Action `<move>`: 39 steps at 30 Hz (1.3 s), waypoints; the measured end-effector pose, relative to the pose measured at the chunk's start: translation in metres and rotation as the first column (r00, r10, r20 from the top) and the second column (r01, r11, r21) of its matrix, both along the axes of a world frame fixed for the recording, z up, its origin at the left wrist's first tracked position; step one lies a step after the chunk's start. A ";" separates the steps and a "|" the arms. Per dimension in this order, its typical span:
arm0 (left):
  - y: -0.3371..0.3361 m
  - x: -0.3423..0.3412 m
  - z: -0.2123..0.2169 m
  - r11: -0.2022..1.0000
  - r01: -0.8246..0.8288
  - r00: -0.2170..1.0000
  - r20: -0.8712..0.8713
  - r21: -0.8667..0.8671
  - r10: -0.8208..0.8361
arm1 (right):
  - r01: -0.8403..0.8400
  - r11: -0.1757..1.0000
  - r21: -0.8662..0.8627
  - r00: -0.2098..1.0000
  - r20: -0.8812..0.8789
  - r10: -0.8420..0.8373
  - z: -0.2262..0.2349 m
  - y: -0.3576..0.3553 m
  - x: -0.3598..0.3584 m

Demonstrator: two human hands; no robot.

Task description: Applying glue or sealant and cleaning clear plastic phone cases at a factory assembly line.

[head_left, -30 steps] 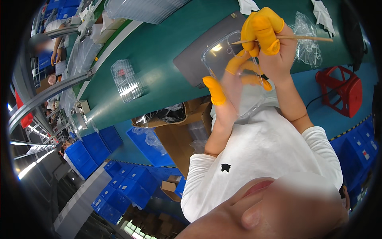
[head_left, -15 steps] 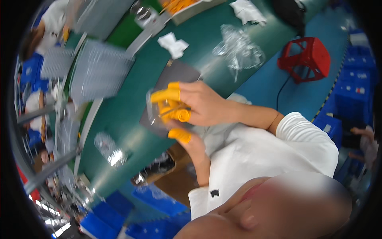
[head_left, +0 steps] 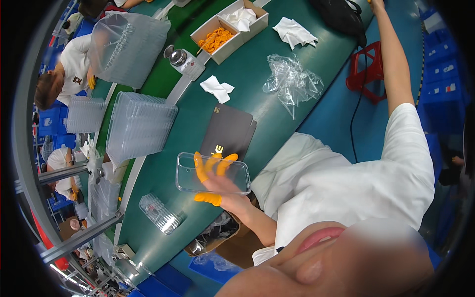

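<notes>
My left hand [head_left: 220, 186] holds a clear phone case [head_left: 238, 177] level above the table. Several yellow-tipped fingers show at its upper edge, partly through the clear plastic, and the thumb lies along its lower side. Under the upper part of the case is a flat dark grey rectangular pad or folder [head_left: 228, 129] with a small yellow mark. My right arm stretches to the top right, where my right hand [head_left: 377, 5] is mostly cut off by the frame edge. A yellow fingertip cover just shows there; what it touches is out of view. Several clear cases [head_left: 161, 214] lie nested on the table.
Beyond the pad lie white cloths [head_left: 217, 89], crumpled clear plastic film [head_left: 293, 81] and a pump bottle [head_left: 184, 63]. A divided box [head_left: 230, 47] holds orange rings. Clear trays [head_left: 141, 126] are stacked at left. A black bag [head_left: 341, 20] and red stool [head_left: 366, 74] are at right.
Both hands were together at the clear case over the dark pad. My right hand has let go and swung far to the upper right; the left now holds the case alone.
</notes>
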State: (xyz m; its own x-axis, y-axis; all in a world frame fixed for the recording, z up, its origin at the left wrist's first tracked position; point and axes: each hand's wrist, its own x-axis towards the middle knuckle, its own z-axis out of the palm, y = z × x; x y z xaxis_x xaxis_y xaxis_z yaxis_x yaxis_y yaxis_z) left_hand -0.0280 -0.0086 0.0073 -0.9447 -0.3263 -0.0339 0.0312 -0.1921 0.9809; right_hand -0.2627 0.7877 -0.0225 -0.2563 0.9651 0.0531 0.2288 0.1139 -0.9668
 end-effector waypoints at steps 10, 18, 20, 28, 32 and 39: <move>0.009 0.005 0.002 0.993 0.090 0.996 0.004 0.076 -0.091 | -0.066 0.998 0.013 0.981 0.186 0.063 -0.068 0.006 0.014; 0.009 0.008 0.001 0.989 0.115 0.993 -0.020 0.097 -0.113 | -0.521 0.675 0.523 0.698 -0.194 0.689 0.104 -0.434 0.087; 0.015 0.001 0.003 0.988 0.130 0.989 -0.083 0.079 -0.123 | -0.715 0.601 0.359 0.512 -0.318 0.798 0.075 -0.479 0.097; 0.022 0.016 0.007 0.983 -0.077 0.993 -0.096 -0.168 0.062 | -0.899 -0.111 0.424 -0.164 -0.091 0.982 0.062 -0.688 0.168; -0.005 0.031 -0.024 0.961 0.043 0.970 -0.217 -0.272 -0.104 | -0.855 -0.104 0.509 -0.073 0.080 0.994 0.063 -0.707 0.186; -0.005 0.041 -0.036 0.849 0.012 0.993 -0.093 -0.528 -0.072 | -0.806 -0.106 0.583 -0.048 0.115 0.992 0.058 -0.704 0.195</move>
State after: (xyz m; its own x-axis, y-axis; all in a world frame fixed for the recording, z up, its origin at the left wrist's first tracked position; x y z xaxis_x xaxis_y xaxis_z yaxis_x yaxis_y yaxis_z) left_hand 0.0126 -0.0139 -0.0288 -0.9460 -0.2269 0.2314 0.1431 0.3482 0.9264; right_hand -0.0677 0.0837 0.0353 -0.7339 -0.3603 0.5758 -0.6737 0.2776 -0.6849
